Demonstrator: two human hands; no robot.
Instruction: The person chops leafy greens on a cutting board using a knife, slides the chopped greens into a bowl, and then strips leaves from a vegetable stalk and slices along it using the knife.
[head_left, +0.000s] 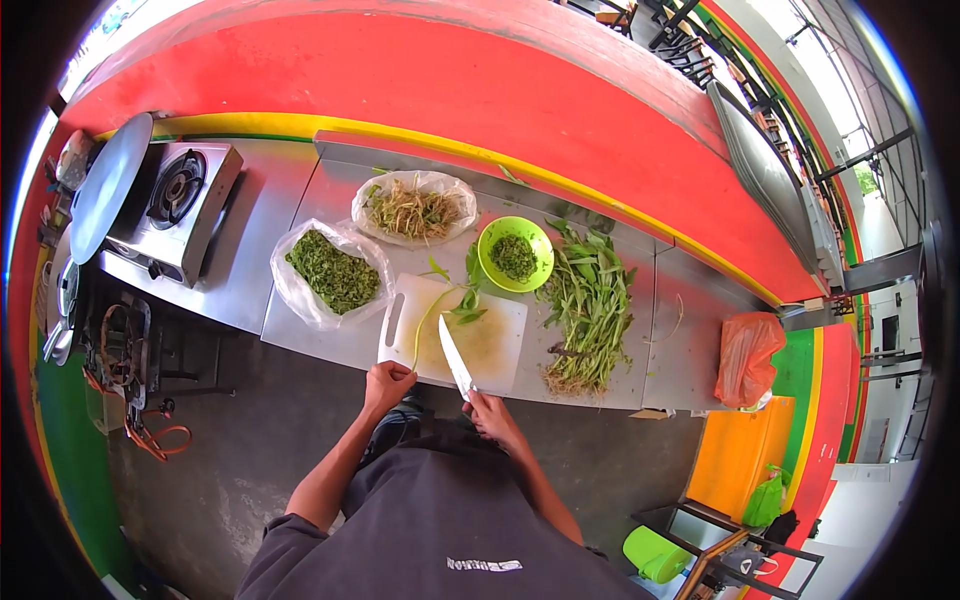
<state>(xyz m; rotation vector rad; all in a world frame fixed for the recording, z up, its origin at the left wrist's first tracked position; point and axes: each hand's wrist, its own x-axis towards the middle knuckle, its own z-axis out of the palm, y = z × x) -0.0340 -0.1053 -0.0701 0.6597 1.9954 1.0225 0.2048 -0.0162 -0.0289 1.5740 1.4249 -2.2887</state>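
My left hand (391, 385) pinches the lower end of a long green stem (421, 325) at the near left edge of the white cutting board (508, 345). The stem's leaves (469, 303) lie across the upper part of the board. My right hand (487, 412) is closed round the handle of a knife (455, 357), whose blade points away from me over the board, to the right of the stem. Beyond the board stands a green bowl (542, 252) of chopped greens (513, 257). A pile of leafy stems (590, 310) lies to the right.
A plastic bag of chopped greens (335, 275) lies left of the board, and a bag of roots and trimmings (415, 210) lies behind it. A gas stove (180, 205) stands at far left. An orange bag (750, 358) sits at the right end.
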